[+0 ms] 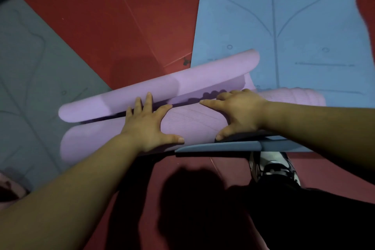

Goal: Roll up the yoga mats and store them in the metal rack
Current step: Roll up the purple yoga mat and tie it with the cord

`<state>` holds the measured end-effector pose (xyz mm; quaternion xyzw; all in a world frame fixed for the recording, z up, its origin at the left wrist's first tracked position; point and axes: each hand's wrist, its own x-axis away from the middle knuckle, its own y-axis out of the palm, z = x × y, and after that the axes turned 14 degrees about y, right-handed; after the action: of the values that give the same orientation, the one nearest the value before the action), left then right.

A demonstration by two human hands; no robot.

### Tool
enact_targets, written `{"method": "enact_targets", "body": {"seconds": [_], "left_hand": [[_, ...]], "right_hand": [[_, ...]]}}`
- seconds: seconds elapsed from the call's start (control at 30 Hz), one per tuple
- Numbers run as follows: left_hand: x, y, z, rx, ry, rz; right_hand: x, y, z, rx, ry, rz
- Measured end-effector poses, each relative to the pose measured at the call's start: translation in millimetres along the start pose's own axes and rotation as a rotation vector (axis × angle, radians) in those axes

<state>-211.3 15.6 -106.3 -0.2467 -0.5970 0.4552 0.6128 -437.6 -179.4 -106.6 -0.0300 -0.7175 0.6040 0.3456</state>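
A purple yoga mat (190, 119) lies almost fully rolled across the middle of the floor, its loose end flap (162, 85) curling up beyond the roll. My left hand (148, 126) rests flat on top of the roll with fingers spread. My right hand (237, 111) presses on the roll to the right, fingers spread over its top and thumb at its near edge. A blue yoga mat (294, 26) lies flat on the right, partly under the purple roll. A grey yoga mat (30, 71) lies flat on the left. No metal rack is in view.
The floor (113, 16) is red with thin seam lines. My shoe (274, 166) and dark trouser leg stand at the blue mat's near edge (219, 146). A pink object (8, 186) shows at the lower left edge.
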Motion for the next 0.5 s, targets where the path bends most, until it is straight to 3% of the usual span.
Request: {"method": "enact_targets", "body": {"seconds": [0.3, 0.5], "left_hand": [[44.7, -21.0, -3.9, 0.158, 0.124, -0.078], [55.8, 16.1, 15.8, 0.127, 0.103, -0.096]], "right_hand": [[59.9, -35.2, -27.1, -0.091, -0.043, 0.019], [80.7, 8.6, -33.7, -0.085, -0.017, -0.057]]}}
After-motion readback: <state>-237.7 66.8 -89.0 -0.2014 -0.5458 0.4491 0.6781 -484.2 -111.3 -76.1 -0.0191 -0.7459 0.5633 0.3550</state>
